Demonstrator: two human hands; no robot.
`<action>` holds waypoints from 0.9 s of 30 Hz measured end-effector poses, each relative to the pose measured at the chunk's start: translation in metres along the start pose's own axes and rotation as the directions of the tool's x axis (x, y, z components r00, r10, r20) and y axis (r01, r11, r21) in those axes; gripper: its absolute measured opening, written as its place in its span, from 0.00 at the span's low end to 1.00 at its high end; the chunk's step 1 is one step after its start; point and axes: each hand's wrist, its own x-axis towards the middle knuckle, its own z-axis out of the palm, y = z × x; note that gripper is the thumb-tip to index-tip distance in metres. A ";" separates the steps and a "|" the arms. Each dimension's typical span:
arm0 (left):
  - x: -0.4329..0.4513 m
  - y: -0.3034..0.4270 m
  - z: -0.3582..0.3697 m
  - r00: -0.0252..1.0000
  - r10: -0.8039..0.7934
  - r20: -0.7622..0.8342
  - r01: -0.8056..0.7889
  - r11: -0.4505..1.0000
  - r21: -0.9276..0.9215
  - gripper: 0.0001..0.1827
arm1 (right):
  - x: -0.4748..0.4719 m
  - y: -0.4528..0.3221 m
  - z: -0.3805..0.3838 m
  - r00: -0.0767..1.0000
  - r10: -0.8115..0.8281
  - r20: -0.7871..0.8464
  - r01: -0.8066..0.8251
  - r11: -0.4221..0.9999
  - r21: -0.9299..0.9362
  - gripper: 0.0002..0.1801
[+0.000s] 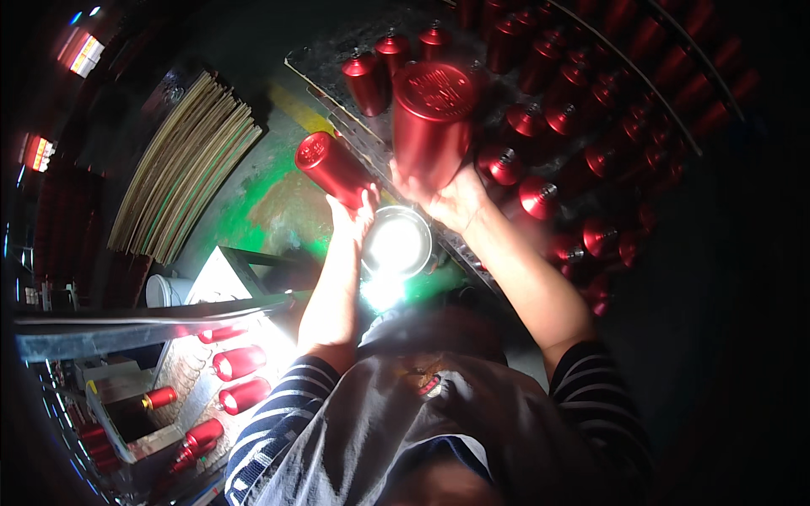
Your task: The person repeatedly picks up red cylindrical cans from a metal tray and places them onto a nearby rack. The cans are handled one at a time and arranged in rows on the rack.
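A red metal cylinder (338, 169), tilted with its embossed base towards the upper left, is held near its lower end by my left hand (355, 212). My right hand (449, 193) grips a second red cylinder (433, 126), which looks larger and has its embossed base turned up. Whatever is at the gripped ends of both is hidden by my fingers. Between my forearms a round, glaring lamp (397, 241) shines. Many similar red cylinders (366, 82) with narrow threaded necks stand on the dark board (373, 136) beside my right hand.
A stack of thin boards (183, 171) rises at the left. Below it are a white bucket (166, 291) and a metal bar (139, 335). More red cylinders (240, 364) lie on a brightly lit surface at the lower left. Curved dark rails cross the upper right.
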 end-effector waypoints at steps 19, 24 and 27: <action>-0.226 0.021 -0.101 0.934 0.336 0.122 -0.345 0.758 0.553 0.25 | -0.001 0.109 -0.144 0.861 0.240 0.449 -0.249 0.968 -0.040 0.25; -0.417 0.028 -0.160 0.839 0.543 0.007 -0.263 0.395 0.880 0.26 | -0.085 0.167 -0.243 0.918 0.217 0.331 -0.259 0.962 0.088 0.25; -0.540 0.047 -0.139 0.700 0.688 0.190 -0.361 0.112 0.926 0.27 | -0.131 0.198 -0.285 0.937 0.247 0.248 -0.279 0.955 0.103 0.28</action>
